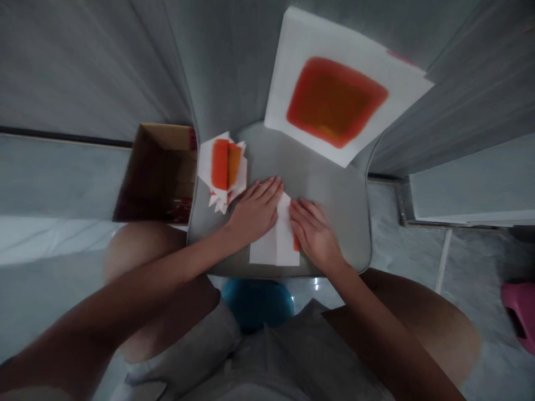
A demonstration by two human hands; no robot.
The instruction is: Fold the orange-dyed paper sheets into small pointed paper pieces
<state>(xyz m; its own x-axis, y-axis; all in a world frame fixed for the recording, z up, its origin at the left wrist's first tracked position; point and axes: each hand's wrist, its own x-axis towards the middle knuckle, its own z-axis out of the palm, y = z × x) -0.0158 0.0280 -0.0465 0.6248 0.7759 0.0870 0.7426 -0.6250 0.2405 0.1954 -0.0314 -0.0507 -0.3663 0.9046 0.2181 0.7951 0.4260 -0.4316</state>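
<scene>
A white sheet of paper (273,245), partly folded, lies on the grey chair seat (343,223) in front of me. A crease runs down it, and a strip of orange shows along its right edge. My left hand (257,209) lies flat over the paper's upper left part with its fingers stretched out. On the right edge rest the fingers of my right hand (315,231), slightly bent and pressing on the paper. To the left sits a pile of folded papers (225,170) in white, red and orange.
White sheets with a red-orange square (338,103) lean against the chair's backrest (234,61). An open cardboard box (144,167) stands on the floor at left. Below the seat's front edge is a blue round object (257,303). A pink object (520,314) lies far right.
</scene>
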